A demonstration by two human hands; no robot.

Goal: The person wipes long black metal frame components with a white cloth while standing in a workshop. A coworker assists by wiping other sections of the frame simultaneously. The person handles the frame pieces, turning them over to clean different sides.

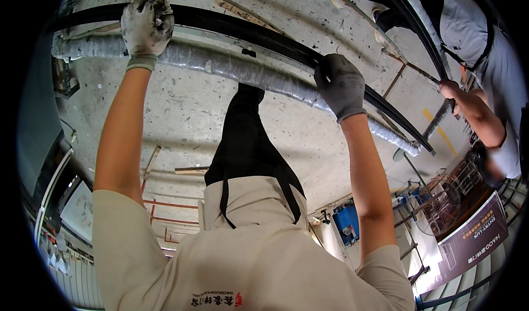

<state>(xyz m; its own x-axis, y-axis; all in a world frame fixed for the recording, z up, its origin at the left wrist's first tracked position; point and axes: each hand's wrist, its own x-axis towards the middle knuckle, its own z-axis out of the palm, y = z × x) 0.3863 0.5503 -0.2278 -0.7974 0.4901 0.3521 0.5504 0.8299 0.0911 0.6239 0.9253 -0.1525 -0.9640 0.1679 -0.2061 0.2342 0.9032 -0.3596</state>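
Note:
My left hand (147, 28), in a dirty whitish work glove, is closed round a long black profile bar (237, 25). Further right along the same bar, my right hand (340, 85) grips it in a grey glove, its fingers curled over the far side. The bar crosses the view from upper left to lower right. Just nearer to me and roughly alongside runs a long tube wrapped in clear plastic (237, 71); both wrists pass over it. Whether the bar rests on anything is hidden from me.
At the right, a co-worker (474, 30) holds another long black bar (416, 21). Wooden strips (250, 16) lie on the speckled floor (182, 110). A fan (441, 209), a blue machine (346, 223) and a dark banner (474, 239) stand lower right. A dark panel (38, 123) is at left.

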